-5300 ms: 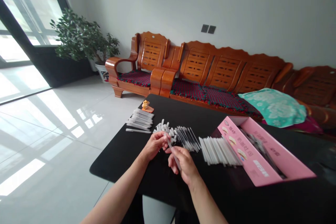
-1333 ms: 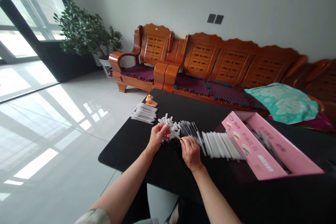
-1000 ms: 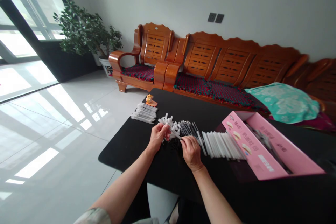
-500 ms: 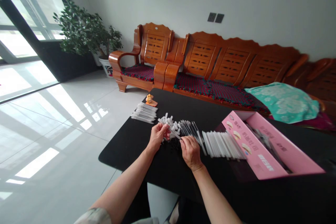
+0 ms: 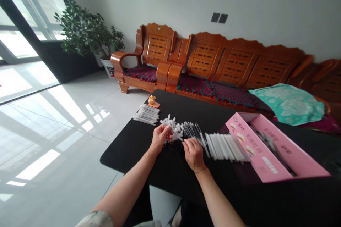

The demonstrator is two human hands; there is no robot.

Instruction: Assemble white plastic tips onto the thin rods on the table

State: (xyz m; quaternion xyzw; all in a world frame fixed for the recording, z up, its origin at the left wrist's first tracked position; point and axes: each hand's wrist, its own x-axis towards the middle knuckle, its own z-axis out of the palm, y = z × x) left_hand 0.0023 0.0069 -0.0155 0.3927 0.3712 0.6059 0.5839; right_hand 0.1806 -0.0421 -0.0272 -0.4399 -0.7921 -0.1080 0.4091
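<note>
Head view: black bench (image 5: 128,152), pale tiled floor (image 5: 80,149), wooden sofa (image 5: 234,62) beyond the bench's far edge. White sticks (image 5: 146,114) lay by its left edge; short white pieces (image 5: 172,122), thin rods (image 5: 192,133), pale tubes (image 5: 226,147) and a pink box (image 5: 253,149) followed rightward. Left hand (image 5: 159,138): fingers closed, pinching a slim white tube (image 5: 178,136). Right hand (image 5: 194,153): likewise closed, gripping its other end. Tube: held over the bench, between both hands; long axis slanted, left end pointing toward the left edge, right end covered.
</note>
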